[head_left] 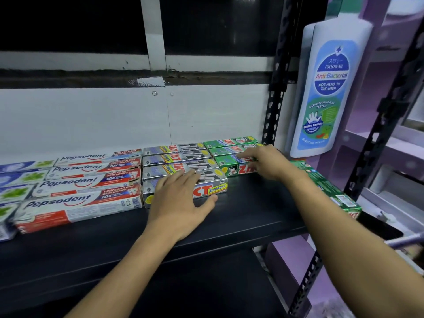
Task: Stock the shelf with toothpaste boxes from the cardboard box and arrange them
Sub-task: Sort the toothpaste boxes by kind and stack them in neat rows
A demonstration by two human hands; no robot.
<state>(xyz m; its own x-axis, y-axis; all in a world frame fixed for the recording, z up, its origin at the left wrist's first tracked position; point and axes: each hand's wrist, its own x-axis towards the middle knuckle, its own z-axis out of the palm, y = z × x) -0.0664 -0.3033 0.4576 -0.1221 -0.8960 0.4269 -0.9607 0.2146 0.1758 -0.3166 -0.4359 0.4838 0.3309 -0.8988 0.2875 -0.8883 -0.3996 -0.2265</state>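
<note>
Rows of toothpaste boxes lie flat on a black shelf (241,207). At the left are red and white Pepsodent boxes (80,203), in the middle silver Zact Smokers boxes (174,159), at the right green Zact boxes (229,143). My left hand (181,198) rests flat with straight fingers on the front silver Zact Smokers box (213,188), thumb at its front face. My right hand (266,162) lies with fingers stretched over the front green Zact box (234,169), touching its top. The cardboard box is out of view.
Blue and white boxes (13,180) sit at the far left. A black slotted upright (275,88) ends the shelf on the right. Beyond it hangs a large wash bottle display (325,88), with more green boxes (332,193) under my right forearm. Bare shelf lies in front.
</note>
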